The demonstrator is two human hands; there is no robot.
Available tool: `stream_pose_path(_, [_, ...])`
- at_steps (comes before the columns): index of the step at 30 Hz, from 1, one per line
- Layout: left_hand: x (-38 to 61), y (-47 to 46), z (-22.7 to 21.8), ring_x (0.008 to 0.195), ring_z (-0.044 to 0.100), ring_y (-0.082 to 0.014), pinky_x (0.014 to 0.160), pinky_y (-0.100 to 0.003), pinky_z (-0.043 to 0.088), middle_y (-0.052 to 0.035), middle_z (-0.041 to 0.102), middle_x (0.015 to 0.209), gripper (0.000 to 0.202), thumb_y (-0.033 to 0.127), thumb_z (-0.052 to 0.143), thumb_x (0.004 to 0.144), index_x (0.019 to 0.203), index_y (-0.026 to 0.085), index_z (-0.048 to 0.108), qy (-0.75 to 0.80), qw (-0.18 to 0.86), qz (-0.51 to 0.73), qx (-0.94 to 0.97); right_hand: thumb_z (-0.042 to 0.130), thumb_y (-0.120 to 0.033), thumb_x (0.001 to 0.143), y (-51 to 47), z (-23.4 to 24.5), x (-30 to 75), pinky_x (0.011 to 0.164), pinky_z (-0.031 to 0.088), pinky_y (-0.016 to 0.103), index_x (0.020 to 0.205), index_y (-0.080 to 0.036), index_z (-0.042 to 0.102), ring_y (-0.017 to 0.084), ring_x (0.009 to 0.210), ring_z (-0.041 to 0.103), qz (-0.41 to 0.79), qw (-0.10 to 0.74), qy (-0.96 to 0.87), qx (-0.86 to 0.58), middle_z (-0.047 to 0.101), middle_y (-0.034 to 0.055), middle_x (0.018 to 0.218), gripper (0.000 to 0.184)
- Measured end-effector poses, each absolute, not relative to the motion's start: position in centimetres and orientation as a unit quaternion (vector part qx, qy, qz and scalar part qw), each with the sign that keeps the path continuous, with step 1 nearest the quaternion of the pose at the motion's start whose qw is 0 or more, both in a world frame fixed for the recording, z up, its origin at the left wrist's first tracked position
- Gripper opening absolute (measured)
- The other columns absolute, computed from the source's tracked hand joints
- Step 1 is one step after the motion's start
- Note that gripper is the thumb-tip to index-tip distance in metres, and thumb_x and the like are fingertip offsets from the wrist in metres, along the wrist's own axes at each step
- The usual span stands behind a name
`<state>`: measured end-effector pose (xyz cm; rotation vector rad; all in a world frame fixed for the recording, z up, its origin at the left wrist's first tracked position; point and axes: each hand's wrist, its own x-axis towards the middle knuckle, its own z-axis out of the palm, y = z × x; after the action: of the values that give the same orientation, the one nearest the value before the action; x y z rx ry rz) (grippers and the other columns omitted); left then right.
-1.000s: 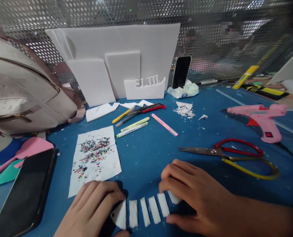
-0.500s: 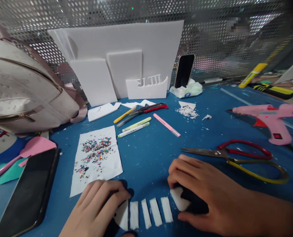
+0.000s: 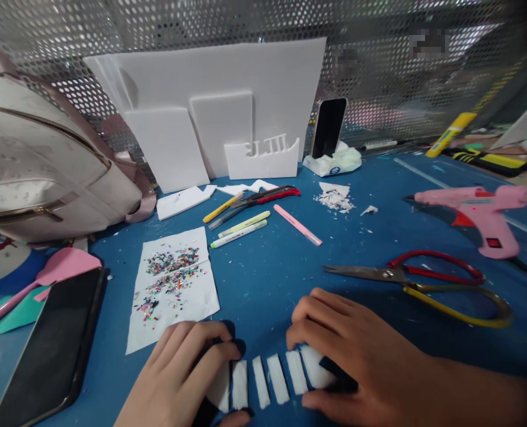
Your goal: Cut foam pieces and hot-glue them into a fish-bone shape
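Several white foam strips [image 3: 272, 379] lie side by side in a row on the blue table [image 3: 267, 279] near its front edge. My left hand [image 3: 178, 379] rests on the left end of the row, fingers curled down onto the leftmost strip [image 3: 221, 391]. My right hand [image 3: 356, 362] covers the right end, fingertips pressing on the rightmost strip [image 3: 314, 370], thumb underneath near it. Both hands are bent over the strips, pushing them together.
Red and yellow scissors [image 3: 427, 281] lie right of my hand, a pink glue gun [image 3: 476, 210] beyond. Paper with glitter [image 3: 172, 284], a phone [image 3: 50, 350], markers [image 3: 240, 228], a white bag [image 3: 45, 166], foam boards [image 3: 219, 112] and a propped phone [image 3: 329, 127] surround.
My right hand slid left, bringing the rightmost strip against the row. My left hand shifted slightly right over the leftmost strip.
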<state>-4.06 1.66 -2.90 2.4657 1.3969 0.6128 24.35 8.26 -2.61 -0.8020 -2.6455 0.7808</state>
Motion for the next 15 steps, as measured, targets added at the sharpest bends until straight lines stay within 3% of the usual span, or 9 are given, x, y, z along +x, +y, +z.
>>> stream_pose_path(6, [-3.73, 1.74, -2.63, 0.104, 0.057, -0.0239, 0.089, -0.036, 0.049, -0.0044, 0.063, 0.112, 0.030, 0.036, 0.073, 0.089, 0.113, 0.027, 0.057, 0.476, 0.116, 0.207, 0.847, 0.071, -0.040, 0.088, 8.34, -2.45, 24.32, 0.089, 0.041, 0.041, 0.111, -0.023, 0.061, 0.025, 0.099, 0.052, 0.264, 0.137, -0.914, -0.276, 0.061, 0.0046, 0.108, 0.030])
stream_pose_path(11, [-3.49, 1.78, -2.64, 0.102, 0.057, -0.0252, 0.087, -0.037, 0.049, -0.0055, 0.063, 0.111, 0.034, 0.042, 0.073, 0.088, 0.113, 0.026, 0.056, 0.477, 0.109, 0.207, 0.847, 0.070, -0.042, 0.089, 8.40, -2.46, 24.35, 0.088, 0.041, 0.041, 0.112, -0.023, 0.062, 0.026, 0.098, 0.052, 0.255, 0.137, -0.918, -0.270, 0.061, 0.0048, 0.108, 0.031])
stream_pose_path(15, [-3.14, 2.27, -2.89, 0.098, 0.058, -0.0258, 0.082, -0.037, 0.050, -0.0068, 0.063, 0.113, 0.050, 0.055, 0.076, 0.083, 0.116, 0.025, 0.056, 0.448, 0.087, 0.206, 0.866, 0.071, -0.046, 0.089, 8.37, -2.39, 24.51, 0.087, 0.042, 0.041, 0.114, -0.023, 0.061, 0.026, 0.099, 0.052, 0.253, 0.138, -0.919, -0.269, 0.061, 0.0054, 0.108, 0.036])
